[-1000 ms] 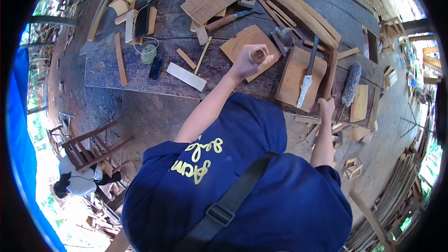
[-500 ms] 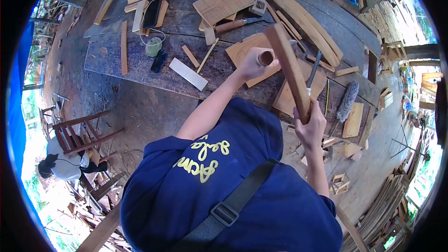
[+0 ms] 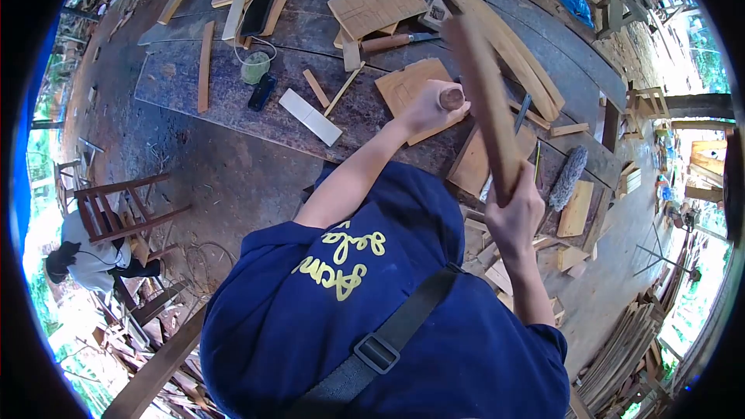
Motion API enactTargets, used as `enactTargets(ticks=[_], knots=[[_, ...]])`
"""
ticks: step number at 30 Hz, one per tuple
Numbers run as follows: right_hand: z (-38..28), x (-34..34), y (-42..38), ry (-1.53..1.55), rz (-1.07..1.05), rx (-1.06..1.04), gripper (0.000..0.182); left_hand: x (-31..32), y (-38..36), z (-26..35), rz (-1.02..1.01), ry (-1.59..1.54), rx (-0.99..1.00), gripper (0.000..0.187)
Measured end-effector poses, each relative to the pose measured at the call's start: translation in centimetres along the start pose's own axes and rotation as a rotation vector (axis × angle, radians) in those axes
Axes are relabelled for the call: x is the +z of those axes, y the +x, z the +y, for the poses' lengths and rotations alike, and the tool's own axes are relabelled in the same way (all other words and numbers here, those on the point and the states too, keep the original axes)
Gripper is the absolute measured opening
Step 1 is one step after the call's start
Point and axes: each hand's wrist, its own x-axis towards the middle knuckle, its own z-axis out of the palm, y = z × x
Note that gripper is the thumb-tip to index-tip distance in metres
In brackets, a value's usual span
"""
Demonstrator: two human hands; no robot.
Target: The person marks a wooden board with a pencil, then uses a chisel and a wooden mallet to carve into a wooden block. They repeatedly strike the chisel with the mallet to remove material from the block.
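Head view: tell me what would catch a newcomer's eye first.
Probably the long wooden bar stands out first, slanting right of centre, its lower end in the right hand. Then comes the navy shirt with yellow lettering, filling the lower middle. The left hand, over the table, grips something with a round brown end.

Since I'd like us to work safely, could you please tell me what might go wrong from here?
The wooden bar in the right hand could slip and strike the left hand, which grips a round-ended handle. The flat board by the left hand shows no clamp, so it might shift if knocked.
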Motion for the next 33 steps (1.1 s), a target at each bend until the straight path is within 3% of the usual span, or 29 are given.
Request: enactTargets(ticks=[3,6,8,10,12,14,16,18,19,21,22,24,26,30,32,33], knots=[[-1.7,-1.6,0.1,0.304,0.197,0.009,0.037,-0.3,0.0,1.6,-0.023,0.174,-0.013,0.008],[-0.2,0.7,-1.0,0.376,0.296,-0.027,0.038,0.0,-0.2,2.2,-0.004,0.18,-0.011,0.01],[1.1,2.8,-0.8,0.004,0.055,-0.032,0.044,0.5,0.0,1.5,0.033,0.156,0.012,0.012],[0.9,3.0,-0.4,-0.055,-0.202,0.131,0.044,1.4,-0.1,-0.7,0.06,-0.057,0.091,0.012],[0.9,1.5,0.3,-0.064,-0.149,0.06,0.042,1.5,0.6,-0.8,0.136,-0.052,0.211,0.011],[0.3,0.1,0.7,0.019,-0.007,0.017,0.041,0.8,0.4,-0.4,0.046,0.042,0.066,0.011],[-0.5,-1.6,0.9,0.188,0.124,0.048,0.036,0.3,0.2,1.3,0.014,0.111,0.073,0.016],[-1.9,-2.3,0.9,0.312,0.326,-0.068,0.034,0.4,0.3,1.2,0.04,0.148,0.084,0.024],[-0.5,-1.0,0.2,0.31,0.324,-0.068,0.034,0.2,0.3,1.2,0.042,0.147,0.083,0.024],[1.1,1.9,-0.8,0.422,0.21,-0.062,0.033,0.0,0.5,1.1,0.001,0.198,0.053,0.018],[0.2,1.8,0.4,0.142,0.203,-0.225,0.034,0.3,0.5,1.2,0.003,0.198,0.057,0.018],[0.2,3.2,0.3,-0.005,-0.244,0.128,0.033,1.1,0.4,1.2,0.111,-0.21,0.129,0.007],[0.2,2.1,1.1,-0.049,-0.232,0.116,0.033,0.8,1.0,1.5,0.114,-0.209,0.136,0.007],[-0.9,-1.2,1.6,0.164,0.005,0.028,0.034,-0.2,0.6,1.3,0.021,0.134,0.04,0.01],[-1.4,-1.8,1.4,0.412,0.211,-0.034,0.031,-0.2,0.6,1.5,0.03,0.148,0.035,0.01],[-1.8,-2.1,1.5,0.42,0.314,-0.159,0.03,-0.2,0.6,1.5,0.032,0.164,0.035,0.01]])
